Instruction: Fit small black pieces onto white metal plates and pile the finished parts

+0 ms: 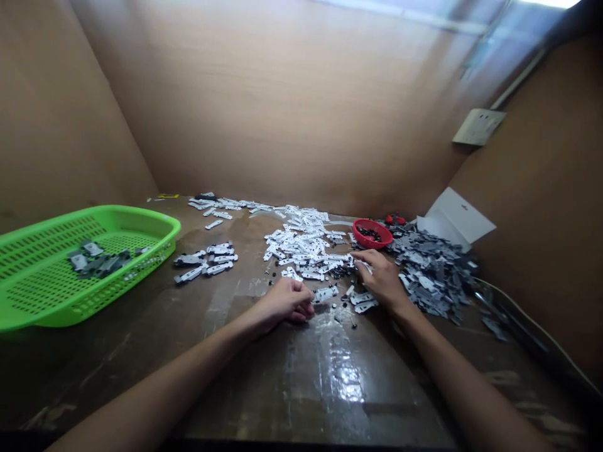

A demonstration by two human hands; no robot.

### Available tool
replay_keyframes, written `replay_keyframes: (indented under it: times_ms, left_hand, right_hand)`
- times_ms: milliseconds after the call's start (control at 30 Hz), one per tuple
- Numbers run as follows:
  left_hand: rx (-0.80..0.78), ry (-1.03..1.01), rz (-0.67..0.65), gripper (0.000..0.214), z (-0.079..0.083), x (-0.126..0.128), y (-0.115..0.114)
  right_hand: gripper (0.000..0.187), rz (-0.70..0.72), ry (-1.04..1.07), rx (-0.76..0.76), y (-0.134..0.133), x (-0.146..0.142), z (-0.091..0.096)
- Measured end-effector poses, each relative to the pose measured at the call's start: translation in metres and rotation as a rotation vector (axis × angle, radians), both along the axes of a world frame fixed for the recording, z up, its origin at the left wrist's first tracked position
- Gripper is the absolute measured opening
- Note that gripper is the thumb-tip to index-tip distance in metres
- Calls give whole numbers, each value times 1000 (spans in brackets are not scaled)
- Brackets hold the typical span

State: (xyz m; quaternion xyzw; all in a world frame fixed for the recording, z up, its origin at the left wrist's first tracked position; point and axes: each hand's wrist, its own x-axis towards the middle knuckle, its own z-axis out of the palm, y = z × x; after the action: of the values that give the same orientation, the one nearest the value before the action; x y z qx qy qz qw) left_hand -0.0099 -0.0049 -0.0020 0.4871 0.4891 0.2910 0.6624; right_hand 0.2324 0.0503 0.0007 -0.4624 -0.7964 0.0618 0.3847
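Observation:
My left hand (285,302) rests on the dark worktable (301,376) with its fingers curled in, pinching the end of a small white-grey flat part (326,293). My right hand (380,276) lies just to the right, fingers bent down onto the near edge of a pile of white flat parts (304,245), touching one of them. Tiny black pieces (340,272) lie scattered between the two hands. What the right fingers hold, if anything, is hidden.
A green perforated basket (155,223) at the left holds several grey assembled parts (97,260). A short row of assembled parts (207,260) lies beside it. A red bowl (373,233) of small black pieces and a grey parts heap (431,270) sit at the right. Brown walls enclose the table.

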Motion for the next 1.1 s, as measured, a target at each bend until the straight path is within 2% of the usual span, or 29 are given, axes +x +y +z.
replay_keyframes:
  times_ms: [100, 233, 367, 500, 633, 767, 967, 1100]
  left_hand:
    - [6, 4, -4, 26, -3, 0, 1]
    - [7, 22, 2, 28, -2, 0, 1]
    - [1, 35, -4, 27, 2, 1, 0]
    - [1, 29, -12, 26, 5, 1, 0]
    - [1, 33, -16, 25, 5, 1, 0]
    - [5, 36, -16, 25, 4, 1, 0]
    - [9, 36, -13, 25, 3, 1, 1]
    - [9, 34, -5, 26, 2, 2, 1]
  right_hand:
    - [27, -60, -139, -25, 21, 23, -15]
    - [21, -163, -264, -59, 33, 39, -27]
    - [16, -174, -266, -79, 36, 43, -31]
    - [12, -131, -212, -94, 33, 42, -25]
    - [16, -149, -61, -77, 23, 36, -13]
    - [25, -127, 187, -95, 17, 29, -6]
    - [39, -42, 585, -442, 9, 17, -4]
    - [34, 85, 637, -555, -9, 5, 11]
